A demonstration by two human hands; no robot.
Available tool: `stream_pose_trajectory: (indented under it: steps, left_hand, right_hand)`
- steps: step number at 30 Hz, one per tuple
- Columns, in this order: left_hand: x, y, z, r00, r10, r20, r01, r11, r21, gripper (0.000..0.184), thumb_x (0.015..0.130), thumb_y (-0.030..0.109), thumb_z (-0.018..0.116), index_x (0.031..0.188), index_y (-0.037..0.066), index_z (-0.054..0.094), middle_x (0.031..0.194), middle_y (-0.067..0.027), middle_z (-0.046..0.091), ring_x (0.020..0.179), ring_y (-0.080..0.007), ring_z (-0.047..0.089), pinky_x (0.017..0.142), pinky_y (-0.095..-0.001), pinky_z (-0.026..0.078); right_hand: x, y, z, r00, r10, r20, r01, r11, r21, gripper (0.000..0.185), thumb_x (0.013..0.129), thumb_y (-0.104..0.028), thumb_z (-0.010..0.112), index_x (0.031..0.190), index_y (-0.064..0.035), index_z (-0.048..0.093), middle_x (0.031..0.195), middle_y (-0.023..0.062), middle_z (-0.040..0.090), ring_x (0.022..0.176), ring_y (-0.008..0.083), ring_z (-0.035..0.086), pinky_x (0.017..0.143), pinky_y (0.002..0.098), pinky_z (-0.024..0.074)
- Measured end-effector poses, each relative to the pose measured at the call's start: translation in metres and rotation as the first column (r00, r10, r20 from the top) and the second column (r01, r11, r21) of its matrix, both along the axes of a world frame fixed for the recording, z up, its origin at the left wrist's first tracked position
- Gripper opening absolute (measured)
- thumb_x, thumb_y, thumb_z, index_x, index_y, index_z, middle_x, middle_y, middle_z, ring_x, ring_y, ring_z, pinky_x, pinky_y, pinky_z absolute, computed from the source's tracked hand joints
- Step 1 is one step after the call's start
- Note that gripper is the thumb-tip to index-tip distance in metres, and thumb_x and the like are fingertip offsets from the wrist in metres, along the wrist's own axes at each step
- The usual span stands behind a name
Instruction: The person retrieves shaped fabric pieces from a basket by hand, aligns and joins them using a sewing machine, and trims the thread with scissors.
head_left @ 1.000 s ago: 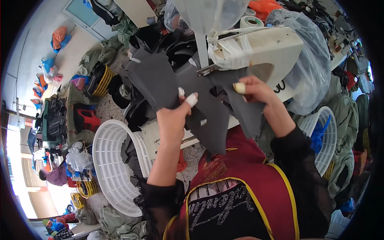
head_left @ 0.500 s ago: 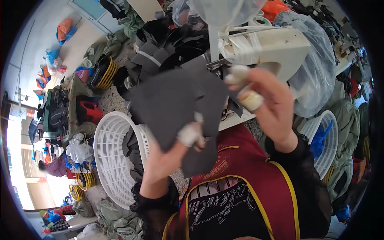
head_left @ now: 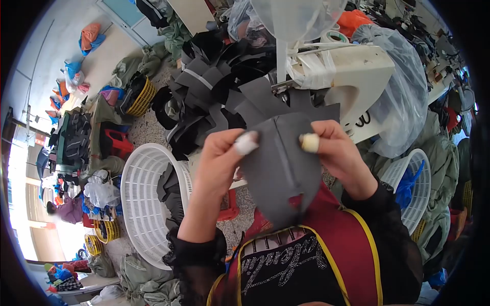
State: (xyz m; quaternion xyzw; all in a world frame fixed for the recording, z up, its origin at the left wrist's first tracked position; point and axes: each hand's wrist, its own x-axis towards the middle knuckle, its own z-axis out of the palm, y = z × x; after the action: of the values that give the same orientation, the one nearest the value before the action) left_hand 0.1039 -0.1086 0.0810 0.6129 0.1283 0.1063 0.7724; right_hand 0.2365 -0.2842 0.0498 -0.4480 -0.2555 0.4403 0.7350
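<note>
A dark grey fabric panel (head_left: 263,173) hangs in front of my chest, with a raised seam down its middle and a small notch near the bottom. My left hand (head_left: 219,158) pinches its left edge, and a white wrap covers the thumb. On the opposite edge my right hand (head_left: 339,155) is closed, its thumb wrapped in yellowish tape. The fingers behind the panel are hidden. Just beyond it stands a sewing machine (head_left: 352,66), with more dark grey pieces (head_left: 263,97) by its needle area.
A white plastic basket (head_left: 145,199) with grey pieces in it is at my left. Another white basket (head_left: 418,188), holding a blue bag, stands at the right. Cut pieces (head_left: 204,76) are heaped left of the machine, and a clear plastic bag (head_left: 400,97) hangs at its right.
My right hand has come down from near the machine and now grips the panel. My left hand has moved up. The panel is turned so its middle seam faces me.
</note>
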Motion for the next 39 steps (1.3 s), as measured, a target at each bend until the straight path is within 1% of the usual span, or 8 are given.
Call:
stream_pose_trajectory:
  steps: [1,4,15,22,31,36,38,39]
  left_hand:
    - [0.005,-0.003,0.000,0.999,0.023,-0.042,-0.016,0.987,0.160,0.027,0.083,0.020,0.060,0.067,-0.001,0.060,0.050,0.0012,0.051,0.038,-0.0027,0.043,0.035,-0.0169,0.028]
    - [0.026,0.002,-0.015,0.990,0.143,-0.011,-0.135,0.956,0.261,0.026,0.083,0.019,0.060,0.065,0.000,0.060,0.051,0.0012,0.051,0.039,-0.0024,0.043,0.036,-0.0168,0.029]
    - [0.070,0.017,-0.050,0.960,0.270,-0.074,-0.260,0.958,0.124,0.021,0.079,0.019,0.064,0.066,0.003,0.062,0.049,0.0025,0.050,0.036,-0.0031,0.041,0.035,-0.0169,0.027]
    - [0.038,-0.008,-0.053,0.986,0.118,-0.116,-0.114,0.993,0.043,0.026,0.078,0.018,0.066,0.061,0.001,0.057,0.051,-0.0024,0.054,0.041,-0.0050,0.045,0.039,-0.0185,0.028]
    - [0.056,0.017,-0.053,0.991,0.132,-0.038,-0.128,0.989,0.080,0.022,0.081,0.012,0.062,0.064,-0.002,0.057,0.055,-0.0061,0.058,0.043,-0.0042,0.044,0.041,-0.0181,0.031]
    - [0.056,0.029,-0.059,0.995,0.103,0.020,-0.102,0.994,-0.037,0.018,0.083,0.016,0.060,0.073,0.000,0.059,0.063,-0.0068,0.061,0.049,-0.0042,0.047,0.044,-0.0163,0.032]
    - [0.036,0.045,-0.069,0.989,0.144,0.026,-0.142,0.987,-0.076,0.015,0.085,0.015,0.056,0.082,0.001,0.060,0.070,-0.0068,0.063,0.052,-0.0045,0.049,0.046,-0.0155,0.034]
    - [0.021,0.059,-0.075,0.978,0.205,0.027,-0.203,0.977,-0.067,0.015,0.085,0.015,0.056,0.084,0.001,0.060,0.070,-0.0067,0.063,0.052,-0.0045,0.050,0.046,-0.0153,0.035]
  right_hand:
    - [0.003,0.000,-0.003,0.993,-0.102,-0.067,0.102,0.995,-0.006,0.011,0.082,-0.011,0.058,0.078,-0.0011,0.062,0.064,0.0014,0.060,0.051,0.0050,0.054,0.043,0.0176,0.0386]
    - [0.029,-0.007,-0.021,0.971,-0.191,-0.140,0.183,0.981,-0.068,0.011,0.082,-0.010,0.055,0.080,-0.0011,0.061,0.070,0.0025,0.062,0.055,0.0071,0.057,0.044,0.0196,0.0409]
    - [0.056,0.013,-0.044,0.922,-0.339,-0.187,0.322,0.940,-0.115,0.012,0.081,-0.012,0.054,0.081,-0.0015,0.060,0.069,0.0027,0.061,0.055,0.0094,0.056,0.048,0.0218,0.0437]
    - [0.040,-0.021,-0.037,0.978,0.009,0.210,0.050,0.961,-0.273,0.020,0.081,-0.020,0.061,0.069,-0.0054,0.057,0.063,-0.0032,0.054,0.056,0.0025,0.049,0.051,0.0174,0.0373]
    - [0.078,0.001,-0.038,0.991,0.022,0.133,0.006,0.978,-0.207,0.014,0.078,-0.018,0.062,0.072,-0.0053,0.060,0.066,-0.0044,0.055,0.056,0.0027,0.047,0.054,0.0165,0.0351]
    - [0.098,0.006,-0.061,0.940,-0.186,0.287,0.254,0.942,-0.221,0.021,0.077,-0.014,0.060,0.092,0.0004,0.060,0.080,0.0038,0.059,0.077,0.0109,0.055,0.063,0.0270,0.0446]
    - [0.130,-0.018,-0.109,0.961,-0.247,0.122,0.247,0.969,0.021,0.030,0.079,-0.009,0.056,0.108,0.0005,0.053,0.098,0.0087,0.058,0.086,0.0182,0.057,0.070,0.0322,0.0478]
    - [0.143,-0.031,-0.126,0.879,-0.436,0.192,0.466,0.870,-0.160,0.029,0.081,-0.010,0.055,0.109,-0.0008,0.053,0.101,0.0097,0.058,0.093,0.0208,0.056,0.077,0.0352,0.0476]
